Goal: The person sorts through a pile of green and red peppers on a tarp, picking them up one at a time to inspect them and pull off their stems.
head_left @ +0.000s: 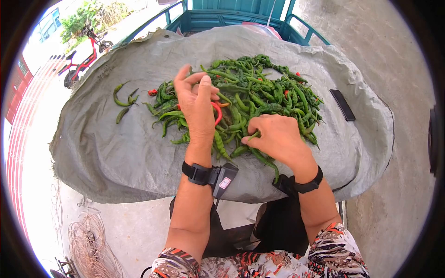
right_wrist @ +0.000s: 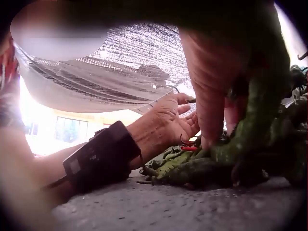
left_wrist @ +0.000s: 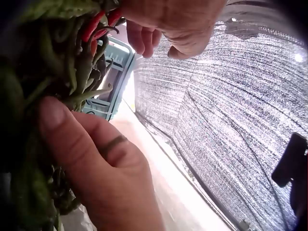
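A broad heap of green chili peppers (head_left: 296, 95) with a few red ones lies on a grey sheet (head_left: 134, 153). My left hand (head_left: 197, 106) is raised over the heap's left part, thumb straight and fingers loosely bent, with nothing visible in its grasp. A curved red pepper (head_left: 218, 113) lies beside it. My right hand (head_left: 280, 139) is down at the front of the heap, pinching a green chili pepper (head_left: 254, 135) between thumb and forefinger. A long green pepper (head_left: 265, 162) lies below that hand. In the right wrist view, the right fingers (right_wrist: 209, 110) reach down into the peppers.
Several green peppers (head_left: 121, 103) lie apart at the left. A black phone (head_left: 342, 105) rests on the sheet at the right. Behind stands a teal metal cart bed (head_left: 222, 18). A red bike (head_left: 85, 60) and coiled wire (head_left: 90, 241) are at the left.
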`<state>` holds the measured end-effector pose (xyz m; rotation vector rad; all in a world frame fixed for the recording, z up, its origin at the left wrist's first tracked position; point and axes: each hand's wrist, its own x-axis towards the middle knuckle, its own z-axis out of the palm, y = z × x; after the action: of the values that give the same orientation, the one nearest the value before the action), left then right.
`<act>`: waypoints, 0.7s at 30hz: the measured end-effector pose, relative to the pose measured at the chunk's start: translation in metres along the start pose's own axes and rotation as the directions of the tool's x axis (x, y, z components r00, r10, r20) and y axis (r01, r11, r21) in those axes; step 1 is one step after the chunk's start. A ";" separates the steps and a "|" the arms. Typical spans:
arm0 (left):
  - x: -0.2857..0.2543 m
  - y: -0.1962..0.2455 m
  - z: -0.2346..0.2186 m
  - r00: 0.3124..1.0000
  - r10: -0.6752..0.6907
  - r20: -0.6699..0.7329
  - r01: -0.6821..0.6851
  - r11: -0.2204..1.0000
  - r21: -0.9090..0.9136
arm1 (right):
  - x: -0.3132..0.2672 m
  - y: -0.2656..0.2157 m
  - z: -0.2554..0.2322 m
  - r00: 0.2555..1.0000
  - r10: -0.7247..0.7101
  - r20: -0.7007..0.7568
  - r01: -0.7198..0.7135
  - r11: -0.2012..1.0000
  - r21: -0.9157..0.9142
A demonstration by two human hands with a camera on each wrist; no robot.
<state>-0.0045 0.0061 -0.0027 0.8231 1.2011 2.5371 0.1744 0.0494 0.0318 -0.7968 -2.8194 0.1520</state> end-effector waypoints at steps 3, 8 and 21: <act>-0.003 0.002 -0.005 0.971 -0.090 0.223 0.089 0.996 0.014 | 0.001 0.002 -0.001 0.998 0.058 -0.017 -0.055 0.989 0.136; -0.011 0.006 0.004 0.864 -0.123 0.489 0.021 0.978 0.209 | -0.001 -0.005 -0.019 0.978 0.209 -0.027 -0.180 0.893 0.412; -0.005 -0.003 0.001 0.852 -0.313 0.420 0.327 0.944 0.039 | 0.000 0.013 -0.018 0.890 0.321 -0.323 -0.130 0.859 0.494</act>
<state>-0.0003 0.0071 -0.0066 1.0024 1.0455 1.9742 0.1846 0.0610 0.0477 -0.9201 -2.1675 0.6035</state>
